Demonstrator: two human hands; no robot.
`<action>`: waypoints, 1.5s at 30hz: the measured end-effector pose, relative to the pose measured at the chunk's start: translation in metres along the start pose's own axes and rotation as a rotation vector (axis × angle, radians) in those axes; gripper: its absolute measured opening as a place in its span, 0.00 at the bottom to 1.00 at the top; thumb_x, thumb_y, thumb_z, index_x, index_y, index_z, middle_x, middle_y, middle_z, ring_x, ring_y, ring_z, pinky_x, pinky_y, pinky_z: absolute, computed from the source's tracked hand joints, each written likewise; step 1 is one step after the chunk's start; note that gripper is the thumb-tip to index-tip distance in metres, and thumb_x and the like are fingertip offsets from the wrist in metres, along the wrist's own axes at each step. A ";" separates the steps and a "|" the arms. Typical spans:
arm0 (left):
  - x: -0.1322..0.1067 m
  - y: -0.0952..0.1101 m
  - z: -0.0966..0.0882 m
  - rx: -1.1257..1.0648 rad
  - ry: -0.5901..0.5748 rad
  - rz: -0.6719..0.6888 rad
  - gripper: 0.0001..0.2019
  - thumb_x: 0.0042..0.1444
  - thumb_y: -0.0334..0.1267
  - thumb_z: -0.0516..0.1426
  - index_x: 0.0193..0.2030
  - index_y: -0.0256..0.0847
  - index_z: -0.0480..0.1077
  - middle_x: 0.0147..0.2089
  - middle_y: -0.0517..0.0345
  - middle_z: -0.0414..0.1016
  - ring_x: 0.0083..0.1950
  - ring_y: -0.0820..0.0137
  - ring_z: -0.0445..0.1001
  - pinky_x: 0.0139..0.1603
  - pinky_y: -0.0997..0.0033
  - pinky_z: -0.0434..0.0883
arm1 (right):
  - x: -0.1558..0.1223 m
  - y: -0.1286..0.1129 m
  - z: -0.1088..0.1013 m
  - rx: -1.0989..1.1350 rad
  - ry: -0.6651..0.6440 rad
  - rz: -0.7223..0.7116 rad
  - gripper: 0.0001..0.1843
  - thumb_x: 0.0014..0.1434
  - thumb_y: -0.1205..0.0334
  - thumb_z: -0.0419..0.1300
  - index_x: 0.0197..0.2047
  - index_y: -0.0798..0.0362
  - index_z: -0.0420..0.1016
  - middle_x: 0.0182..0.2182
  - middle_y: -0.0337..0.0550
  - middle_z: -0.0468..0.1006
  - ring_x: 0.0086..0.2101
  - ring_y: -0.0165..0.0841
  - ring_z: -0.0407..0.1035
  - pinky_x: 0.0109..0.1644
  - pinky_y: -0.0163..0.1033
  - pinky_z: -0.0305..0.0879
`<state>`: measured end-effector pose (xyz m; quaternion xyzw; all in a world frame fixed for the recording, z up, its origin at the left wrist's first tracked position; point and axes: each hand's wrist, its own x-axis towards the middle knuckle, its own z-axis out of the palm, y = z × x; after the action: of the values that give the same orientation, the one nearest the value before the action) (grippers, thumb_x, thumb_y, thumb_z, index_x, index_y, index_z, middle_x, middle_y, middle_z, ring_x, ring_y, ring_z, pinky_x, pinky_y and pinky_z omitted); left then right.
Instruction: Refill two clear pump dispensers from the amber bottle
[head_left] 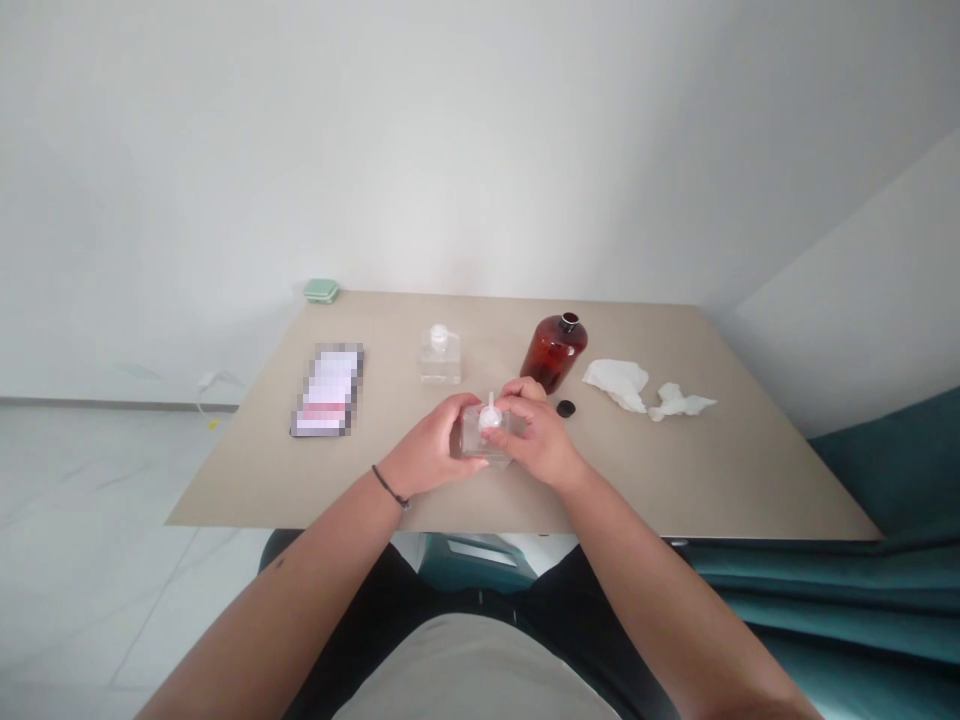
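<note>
In the head view, a clear square bottle [472, 441] stands on the table near its front edge. My left hand [436, 442] is wrapped round the bottle's left side. My right hand [541, 432] grips the bottle's white pump top [490, 416] between thumb and fingers; a thin white nozzle points away from me. Behind and to the left stands a second clear square bottle [440, 369] with a white top. An uncapped amber bottle [553, 352] leans to the right in the view, just beyond my right hand. Near its base lies a small black cap [566, 408].
Two crumpled white tissues [616, 382] lie right of the amber bottle. A phone [328, 390] with a blurred screen rests at the left. At the back left corner of the table [637, 480] sits a small green case [321, 291]. A white wall rises behind.
</note>
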<state>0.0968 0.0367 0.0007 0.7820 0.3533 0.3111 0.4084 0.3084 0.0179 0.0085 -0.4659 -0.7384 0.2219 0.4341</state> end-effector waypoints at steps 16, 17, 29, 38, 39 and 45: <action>-0.002 0.004 0.000 0.005 -0.036 -0.097 0.35 0.50 0.39 0.66 0.64 0.43 0.60 0.64 0.43 0.70 0.67 0.50 0.70 0.72 0.41 0.65 | -0.039 0.063 -0.150 -0.730 0.420 0.451 0.18 0.62 0.59 0.52 0.45 0.54 0.81 0.45 0.58 0.79 0.48 0.48 0.71 0.57 0.55 0.64; -0.002 0.004 0.000 0.004 -0.033 -0.096 0.35 0.50 0.39 0.66 0.64 0.43 0.60 0.64 0.44 0.70 0.66 0.50 0.71 0.71 0.41 0.65 | -0.035 0.064 -0.149 -0.762 0.364 0.462 0.18 0.62 0.58 0.54 0.46 0.54 0.81 0.47 0.58 0.80 0.51 0.49 0.71 0.59 0.56 0.62; -0.004 -0.001 0.001 0.013 -0.020 -0.072 0.35 0.52 0.39 0.67 0.65 0.43 0.60 0.64 0.46 0.70 0.65 0.54 0.72 0.69 0.48 0.68 | -0.029 0.042 -0.138 -0.884 0.276 0.625 0.24 0.68 0.51 0.50 0.47 0.56 0.84 0.43 0.58 0.85 0.43 0.48 0.78 0.46 0.48 0.68; -0.003 -0.002 0.003 -0.070 0.013 -0.086 0.35 0.49 0.39 0.70 0.63 0.43 0.63 0.62 0.46 0.72 0.64 0.51 0.72 0.69 0.45 0.67 | -0.079 -0.026 -0.049 -0.607 0.476 0.074 0.17 0.64 0.64 0.56 0.50 0.50 0.85 0.43 0.48 0.87 0.42 0.41 0.82 0.48 0.44 0.77; -0.003 -0.001 0.003 -0.096 0.014 -0.078 0.35 0.49 0.40 0.70 0.63 0.43 0.63 0.61 0.46 0.72 0.63 0.51 0.73 0.68 0.46 0.68 | -0.077 -0.030 -0.036 -0.580 0.421 0.041 0.18 0.64 0.66 0.55 0.52 0.50 0.84 0.45 0.48 0.87 0.43 0.41 0.82 0.50 0.44 0.78; -0.014 0.017 -0.001 -0.237 0.055 -0.010 0.35 0.51 0.44 0.70 0.64 0.45 0.63 0.60 0.47 0.72 0.61 0.52 0.73 0.65 0.46 0.70 | -0.069 -0.054 0.007 -0.304 0.275 -0.075 0.26 0.68 0.68 0.54 0.67 0.49 0.71 0.61 0.52 0.79 0.60 0.42 0.74 0.61 0.50 0.75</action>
<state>0.0931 0.0187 0.0134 0.7175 0.3289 0.3701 0.4898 0.2882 -0.0677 0.0145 -0.5241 -0.7140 0.0258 0.4636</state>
